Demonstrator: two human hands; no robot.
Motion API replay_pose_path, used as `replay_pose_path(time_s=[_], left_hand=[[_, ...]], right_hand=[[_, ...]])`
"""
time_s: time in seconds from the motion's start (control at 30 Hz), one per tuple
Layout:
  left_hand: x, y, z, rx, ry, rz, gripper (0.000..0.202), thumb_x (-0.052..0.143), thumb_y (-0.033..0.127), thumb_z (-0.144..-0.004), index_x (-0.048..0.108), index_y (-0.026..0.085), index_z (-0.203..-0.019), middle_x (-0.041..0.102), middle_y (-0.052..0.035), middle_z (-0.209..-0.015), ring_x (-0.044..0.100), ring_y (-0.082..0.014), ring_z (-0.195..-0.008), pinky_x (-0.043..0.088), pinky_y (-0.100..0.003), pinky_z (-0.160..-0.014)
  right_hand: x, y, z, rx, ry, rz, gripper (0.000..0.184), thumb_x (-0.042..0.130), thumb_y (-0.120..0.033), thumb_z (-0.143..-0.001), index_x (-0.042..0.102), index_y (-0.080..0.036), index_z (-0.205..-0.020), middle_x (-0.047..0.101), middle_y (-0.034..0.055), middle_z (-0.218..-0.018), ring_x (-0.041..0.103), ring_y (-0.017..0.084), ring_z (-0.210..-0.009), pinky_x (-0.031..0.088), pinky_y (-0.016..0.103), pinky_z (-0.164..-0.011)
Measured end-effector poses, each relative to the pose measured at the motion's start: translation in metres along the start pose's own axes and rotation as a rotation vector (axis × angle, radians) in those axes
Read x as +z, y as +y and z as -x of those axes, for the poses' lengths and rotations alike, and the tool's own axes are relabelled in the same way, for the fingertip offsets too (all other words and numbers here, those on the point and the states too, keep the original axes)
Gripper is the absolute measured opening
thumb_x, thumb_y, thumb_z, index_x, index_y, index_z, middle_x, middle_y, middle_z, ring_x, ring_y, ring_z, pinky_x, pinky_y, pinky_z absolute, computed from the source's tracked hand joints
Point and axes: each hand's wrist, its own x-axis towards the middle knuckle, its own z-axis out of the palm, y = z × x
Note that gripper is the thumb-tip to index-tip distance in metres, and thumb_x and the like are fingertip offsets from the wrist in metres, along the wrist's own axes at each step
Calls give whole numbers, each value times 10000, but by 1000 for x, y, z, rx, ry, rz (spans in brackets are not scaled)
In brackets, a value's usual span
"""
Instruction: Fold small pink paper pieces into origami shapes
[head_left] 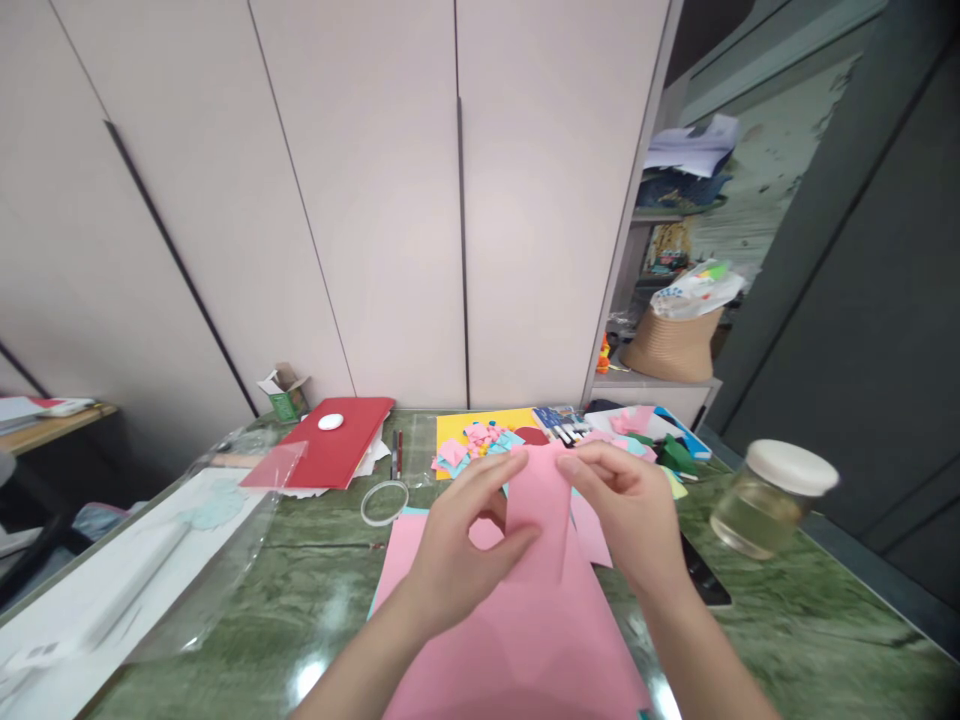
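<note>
A folded strip of pink paper [538, 515] is held upright between my two hands, above a larger pink sheet [517, 650] on the table. My left hand [465, 540] pinches its left side, thumb in front and fingers behind along the top. At the top right corner, my right hand [630, 505] grips the paper between thumb and curled fingers. Another piece of pink paper [592, 530] lies just behind, partly hidden by my right hand. Blue-green edges show under the large sheet.
Small pink, blue and yellow paper pieces [480, 440] lie on a yellow sheet [448, 430] at the back. A tape roll [384, 503] and red folder [337, 450] are to the left. On the right stand a lidded jar [772, 500] and a dark phone-like object [705, 575].
</note>
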Motion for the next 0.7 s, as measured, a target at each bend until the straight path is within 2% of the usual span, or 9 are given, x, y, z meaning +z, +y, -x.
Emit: replay_pose_path(time_s=[0.27, 0.7], left_hand=[[0, 2, -1, 56, 18, -60, 625, 611, 62, -765, 468, 377, -1285, 573, -37, -1186, 522, -70, -642, 538, -260, -703], [-5, 3, -1, 28, 1, -77, 610, 618, 81, -771, 474, 404, -1268, 538, -10, -1249, 494, -55, -623, 531, -246, -705]], right_hand=[[4, -1, 6, -46, 112, 103, 186, 620, -331, -795, 651, -201, -665, 638, -12, -626, 575, 144, -607, 431, 234, -581], [3, -1, 2, 6, -8, -29, 187, 598, -325, -819, 625, -202, -680, 584, -44, -619, 524, 98, -601, 403, 187, -574]])
